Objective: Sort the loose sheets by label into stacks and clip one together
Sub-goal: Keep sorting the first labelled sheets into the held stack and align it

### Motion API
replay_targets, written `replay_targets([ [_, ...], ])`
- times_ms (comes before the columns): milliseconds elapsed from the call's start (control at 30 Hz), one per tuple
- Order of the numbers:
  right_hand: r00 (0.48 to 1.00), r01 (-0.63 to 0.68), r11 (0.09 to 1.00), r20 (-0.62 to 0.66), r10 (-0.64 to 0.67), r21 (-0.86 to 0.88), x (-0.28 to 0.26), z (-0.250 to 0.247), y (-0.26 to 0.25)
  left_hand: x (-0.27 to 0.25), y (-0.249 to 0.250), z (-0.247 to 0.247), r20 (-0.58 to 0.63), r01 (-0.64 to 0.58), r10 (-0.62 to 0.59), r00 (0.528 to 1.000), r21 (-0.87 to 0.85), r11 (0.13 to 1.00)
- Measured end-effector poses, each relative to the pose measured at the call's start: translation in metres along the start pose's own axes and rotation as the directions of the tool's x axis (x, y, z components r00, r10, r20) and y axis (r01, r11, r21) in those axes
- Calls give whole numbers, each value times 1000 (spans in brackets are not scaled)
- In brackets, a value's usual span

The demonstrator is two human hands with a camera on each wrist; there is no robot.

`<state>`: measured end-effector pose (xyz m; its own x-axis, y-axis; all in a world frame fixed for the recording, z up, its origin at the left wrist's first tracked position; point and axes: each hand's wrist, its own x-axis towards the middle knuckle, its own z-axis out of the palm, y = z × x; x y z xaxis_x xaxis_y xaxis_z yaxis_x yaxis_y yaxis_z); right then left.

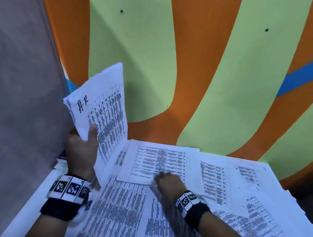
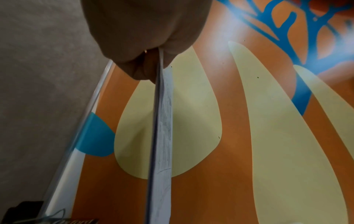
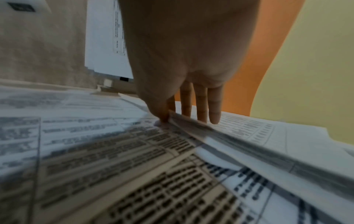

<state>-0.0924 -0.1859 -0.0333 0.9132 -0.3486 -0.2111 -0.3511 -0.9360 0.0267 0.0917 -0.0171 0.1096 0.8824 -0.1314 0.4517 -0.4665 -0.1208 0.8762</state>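
Left hand [image 1: 82, 150] grips one upright stack of white printed sheets [image 1: 104, 114] marked "H.R". Right hand [image 1: 168, 182] pinches the edge of one white printed sheet [image 1: 154, 160] among several lying loose.

Head view: high, facing forward-down over paper-covered desk [image 1: 286, 183]. Wrist views: close, low, along fingers. All share striped wall [image 1: 202, 66], upper frame.

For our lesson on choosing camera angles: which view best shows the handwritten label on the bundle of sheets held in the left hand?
The head view: the bundle of sheets, gripped by the left hand, faces the camera, with handwriting near its top corner. The left wrist view shows only the bundle's edge. The right wrist view shows part of it, without the label.
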Motion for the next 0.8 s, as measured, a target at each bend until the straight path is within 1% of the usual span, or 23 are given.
replay_targets([
  [33,1000,-9,1000,-8,9,-15,2,-1,-1,0,0,0,2,6,-6,1000,-6,1000],
  [100,999,-40,999,-36,40,14,1,-6,-2,0,-2,-1,2,25,-25,1000,-14,1000],
  [167,996,-12,999,-91,16,47,-4,-9,-3,2,-3,-2,-1,22,-22,1000,-23,999],
  [200,988,40,998,-153,-31,54,-9,-10,-4,3,-5,-3,-2,13,-13,1000,-30,999],
  [233,971,108,993,-221,-96,41,-16,-9,-4,4,-5,-4,3,9,-9,1000,-37,999],
  [267,951,182,983,-261,-166,38,-24,-8,-4,5,-6,-4,3,4,-4,1000,-43,999],
  [300,925,272,961,-291,-245,54,-33,-4,-5,5,-7,-5,5,-3,3,1000,-52,999],
  [367,855,427,902,-351,-381,59,-52,6,-4,6,-9,-6,15,-21,22,1000,-80,997],
  [400,834,471,880,-359,-420,66,-62,12,-3,6,-11,-7,19,-30,32,999,-91,995],
  [433,828,488,870,-355,-433,78,-69,17,1,6,-11,-8,20,-39,41,999,-96,995],
  [467,840,476,874,-344,-420,95,-76,23,6,5,-11,-8,18,-44,46,999,-95,994],
  [567,920,354,924,-229,-318,142,-93,31,18,5,-12,-8,5,-55,56,998,-79,995],
  [633,950,294,946,-152,-273,140,-100,30,18,4,-11,-6,-5,-49,48,999,-68,996],
  [733,957,290,940,-78,-280,181,-103,22,9,0,-7,-2,5,-37,37,999,-70,997],
  [800,962,267,921,-22,-273,285,-101,7,0,-3,-5,1,19,-41,43,999,-74,996],
])
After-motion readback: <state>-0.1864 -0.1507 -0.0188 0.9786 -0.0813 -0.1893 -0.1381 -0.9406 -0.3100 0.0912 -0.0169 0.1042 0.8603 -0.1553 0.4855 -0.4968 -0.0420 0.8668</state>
